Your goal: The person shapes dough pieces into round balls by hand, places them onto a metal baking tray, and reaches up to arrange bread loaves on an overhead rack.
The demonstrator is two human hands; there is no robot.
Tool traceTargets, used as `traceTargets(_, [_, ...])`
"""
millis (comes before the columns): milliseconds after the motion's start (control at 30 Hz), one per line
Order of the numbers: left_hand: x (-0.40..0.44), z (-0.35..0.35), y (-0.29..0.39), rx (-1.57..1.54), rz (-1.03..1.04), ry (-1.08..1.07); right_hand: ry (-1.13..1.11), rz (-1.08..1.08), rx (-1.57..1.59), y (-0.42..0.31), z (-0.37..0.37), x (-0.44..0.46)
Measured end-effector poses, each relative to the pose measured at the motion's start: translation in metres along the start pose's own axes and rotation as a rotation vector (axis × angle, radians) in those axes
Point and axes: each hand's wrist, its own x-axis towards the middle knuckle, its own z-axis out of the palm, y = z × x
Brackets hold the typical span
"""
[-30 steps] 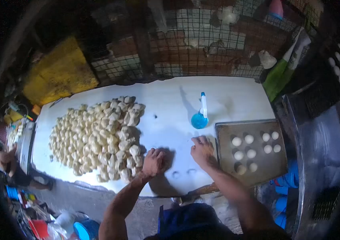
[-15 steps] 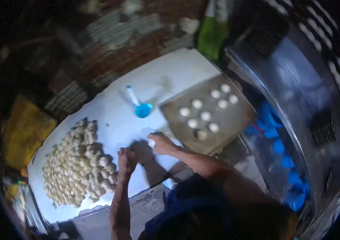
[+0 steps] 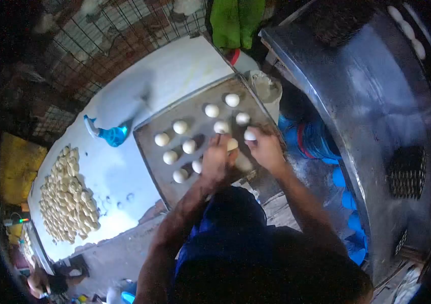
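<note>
Right over the metal tray (image 3: 196, 127), the right hand (image 3: 268, 150) pinches a white dough ball (image 3: 250, 135)! The left hand (image 3: 217, 159) curls right beside another ball (image 3: 232, 144); whether it grips, I can't tell. More balls (image 3: 189, 147) dot the tray, spray bottle (image 3: 114, 136) to the left.

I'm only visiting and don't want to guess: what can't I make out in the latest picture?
All in the head view:
1. One pale ball: partly hidden by the left hand.
2. Tray surface under the right hand: hidden by that hand.
3. Heap of pale pieces: too small and crowded to count.
4. Person at lower left: too small and dark for details.
5. Blue item: cut off by the bottom edge.
</note>
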Motion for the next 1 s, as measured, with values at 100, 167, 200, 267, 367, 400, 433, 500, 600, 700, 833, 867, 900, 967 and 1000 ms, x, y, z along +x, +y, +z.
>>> traceTargets(100, [-0.011,0.056,-0.006,0.095,-0.067,0.011,0.061,-0.042,-0.167,0.066,0.029,0.0])
traceTargets(167, [0.001,0.052,-0.004,0.07,-0.122,-0.008,0.014,-0.055,-0.14,0.07,0.019,0.016])
traceTargets(200, [-0.008,0.047,-0.002,0.032,-0.174,-0.067,-0.036,-0.024,-0.108,0.07,0.021,0.008])
traceTargets(267, [0.0,0.038,-0.002,-0.046,-0.235,-0.131,-0.09,-0.003,-0.067,0.068,0.015,0.018])
traceTargets(367, [-0.003,0.039,0.0,-0.071,-0.264,-0.156,-0.171,0.032,-0.047,0.07,0.008,0.018])
traceTargets(400, [-0.004,0.04,0.001,-0.051,-0.239,-0.148,-0.201,0.056,-0.045,0.069,0.005,0.018])
traceTargets(433, [-0.004,0.04,0.0,-0.03,-0.212,-0.138,-0.228,0.078,-0.043,0.068,0.003,0.019])
traceTargets(500, [-0.004,0.039,0.0,0.01,-0.156,-0.125,-0.282,0.129,-0.04,0.064,-0.002,0.02])
traceTargets(600, [0.004,0.033,-0.004,0.073,-0.051,-0.066,-0.196,0.017,0.022,0.065,-0.017,0.025])
traceTargets(700, [0.013,0.024,-0.011,0.169,0.106,0.001,-0.069,-0.134,0.126,0.063,-0.028,0.031])
traceTargets(833, [0.029,0.034,-0.024,0.084,-0.114,-0.036,-0.201,-0.006,0.103,0.041,-0.021,0.056])
traceTargets(867, [0.037,0.035,-0.027,0.058,-0.18,-0.041,-0.238,0.029,0.093,0.035,-0.021,0.066])
traceTargets(900, [0.044,0.037,-0.031,0.032,-0.246,-0.043,-0.273,0.062,0.083,0.028,-0.02,0.075])
traceTargets(967, [0.044,0.035,-0.024,0.008,-0.228,0.004,-0.253,0.006,0.062,0.04,-0.014,0.078])
traceTargets(1000, [0.045,0.034,-0.021,-0.016,-0.212,0.042,-0.235,-0.042,0.045,0.046,-0.01,0.08])
